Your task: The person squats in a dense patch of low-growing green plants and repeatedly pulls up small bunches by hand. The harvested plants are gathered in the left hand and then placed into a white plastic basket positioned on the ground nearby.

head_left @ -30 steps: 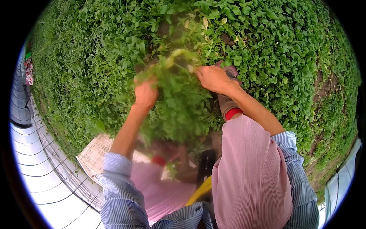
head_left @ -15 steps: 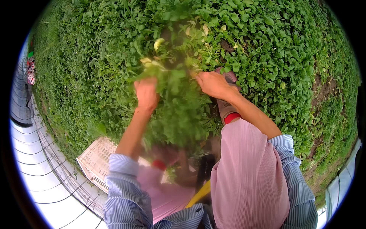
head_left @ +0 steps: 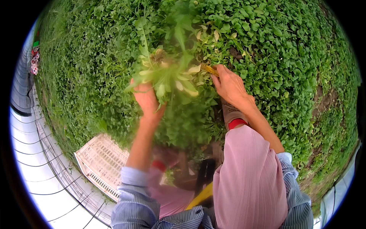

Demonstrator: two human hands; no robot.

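My left hand (head_left: 148,101) is closed around an uprooted leafy green plant (head_left: 167,78), held above the crop. Pale yellowish leaves and a brown clump of root or soil (head_left: 158,56) show on it; motion blurs part of it. To its right, my right hand (head_left: 231,87) grips a small yellow tool (head_left: 209,69), pinched between thumb and fingers and pointing left toward the plant. The tool's working end is hard to make out. Low green plants (head_left: 267,49) surround both hands, with some yellowed leaves (head_left: 216,36) just beyond the tool.
A white slatted plastic crate (head_left: 103,160) stands at the lower left. My shoe (head_left: 231,112) is among the plants below my right hand. Bare soil (head_left: 324,97) shows at the right. White sheeting with dark ribs (head_left: 42,171) borders the left side.
The plant in my left hand has been raised and turned, so its pale leaves and root clump show. My right hand has moved right, away from the stems, and the yellow tool is now visible.
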